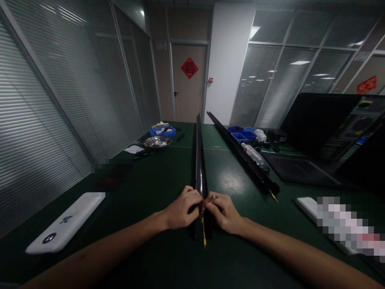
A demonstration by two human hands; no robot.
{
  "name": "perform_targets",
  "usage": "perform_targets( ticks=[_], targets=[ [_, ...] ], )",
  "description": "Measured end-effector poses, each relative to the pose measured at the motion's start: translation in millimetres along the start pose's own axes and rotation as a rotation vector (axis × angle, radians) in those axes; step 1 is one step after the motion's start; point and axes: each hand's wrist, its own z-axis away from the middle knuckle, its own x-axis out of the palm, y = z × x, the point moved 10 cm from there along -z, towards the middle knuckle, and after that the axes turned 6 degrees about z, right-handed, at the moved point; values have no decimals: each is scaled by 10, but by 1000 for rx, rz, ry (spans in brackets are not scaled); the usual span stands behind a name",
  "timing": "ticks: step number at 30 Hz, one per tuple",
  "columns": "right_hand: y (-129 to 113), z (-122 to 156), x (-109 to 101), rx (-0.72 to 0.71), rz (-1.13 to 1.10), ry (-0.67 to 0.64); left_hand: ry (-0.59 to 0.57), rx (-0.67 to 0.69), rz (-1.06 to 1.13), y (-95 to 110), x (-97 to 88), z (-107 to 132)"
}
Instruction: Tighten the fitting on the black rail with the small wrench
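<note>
A long black rail (199, 160) runs away from me down the middle of the green table, its near end between my hands. My left hand (185, 206) has curled fingers pressed together over the rail from the left. From the right, my right hand (224, 210), with a ring on one finger, pinches at the same spot. The fingertips of both hands meet there and hide whatever small part they hold. Just below them a yellow wire (204, 232) with a metal lug at its tip hangs out toward me.
A second black rail (240, 150) lies to the right, a green-yellow wire (273, 195) at its end. Beside it are a plastic bottle (252, 153) and blue bins (238, 137). At left are a metal bowl (157, 143), a blue basket (163, 132) and a white case (67, 222).
</note>
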Motion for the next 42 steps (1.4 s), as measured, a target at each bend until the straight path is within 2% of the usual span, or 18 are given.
perform_targets(
  ticks=[6,13,20,26,34,42],
  targets=[
    [5,-15,4,40,35,5,-2,5,-8,-15,14,-4],
    [-15,-13,59,-22,-17,-54,13,17,-10,-3,7,-6],
    [71,26,-31,64,70,51,19,18,-32,-7,1,-3],
    [43,13,35,60,91,-3,-6,10,-20,-8,11,4],
    [1,-15,59,5,-3,-61,-22,9,8,-2,7,10],
    [39,11,-37,75,67,51,-8,24,-5,2,-12,13]
  ],
)
